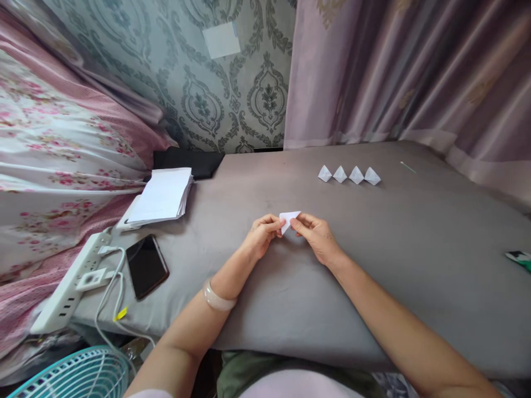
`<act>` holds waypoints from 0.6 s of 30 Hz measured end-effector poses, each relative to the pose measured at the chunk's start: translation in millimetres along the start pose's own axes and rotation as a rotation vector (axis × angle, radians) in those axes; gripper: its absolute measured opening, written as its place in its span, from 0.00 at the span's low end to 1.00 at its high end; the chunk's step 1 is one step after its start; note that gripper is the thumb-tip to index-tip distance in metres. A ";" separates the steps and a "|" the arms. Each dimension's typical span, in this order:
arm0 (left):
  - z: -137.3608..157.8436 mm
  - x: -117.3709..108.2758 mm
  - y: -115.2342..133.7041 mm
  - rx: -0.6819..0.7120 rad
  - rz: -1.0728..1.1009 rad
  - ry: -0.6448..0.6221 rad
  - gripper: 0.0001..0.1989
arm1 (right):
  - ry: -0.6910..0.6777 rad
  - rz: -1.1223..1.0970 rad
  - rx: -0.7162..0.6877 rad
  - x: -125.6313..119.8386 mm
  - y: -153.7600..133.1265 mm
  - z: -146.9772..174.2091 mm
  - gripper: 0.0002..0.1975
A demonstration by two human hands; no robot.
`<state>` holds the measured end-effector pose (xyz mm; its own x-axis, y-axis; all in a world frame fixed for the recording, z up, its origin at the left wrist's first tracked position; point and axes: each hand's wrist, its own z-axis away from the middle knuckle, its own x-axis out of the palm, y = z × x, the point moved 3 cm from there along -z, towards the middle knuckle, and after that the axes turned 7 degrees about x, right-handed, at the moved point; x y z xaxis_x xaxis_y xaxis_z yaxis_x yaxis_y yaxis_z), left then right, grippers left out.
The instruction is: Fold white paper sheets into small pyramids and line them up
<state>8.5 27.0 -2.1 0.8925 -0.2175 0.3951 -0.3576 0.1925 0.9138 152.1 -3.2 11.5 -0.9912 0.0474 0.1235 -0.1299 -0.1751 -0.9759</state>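
A small folded piece of white paper (290, 218), roughly triangular, is held up over the middle of the grey-covered table (265, 287). My left hand (265, 233) pinches its left edge between thumb and fingers. On the other side, my right hand (314, 235) grips the paper with the thumb on its front face and the fingers behind. Parts of the fingers are hidden behind the paper. Farther back to the right stand several folded white paper shapes (356, 175) in a row, each pointed at the top.
At left lie a stack of white paper (161, 193), a black flat case (188, 161), a phone (146, 266) and a power strip (72, 282) with white cables. A teal fan (78, 376) stands at the lower left. A thin stick (408, 167) and a green-and-white object (519, 258) lie at right.
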 end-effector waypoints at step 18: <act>-1.2 -2.1 1.3 0.029 0.003 0.050 0.14 | 0.010 0.213 0.016 -3.5 -4.1 2.3 0.17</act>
<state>6.5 28.8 -1.9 0.9037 -0.1687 0.3936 -0.3678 0.1648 0.9152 156.1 -4.9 15.4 -0.9960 0.0171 -0.0875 0.0824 -0.1977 -0.9768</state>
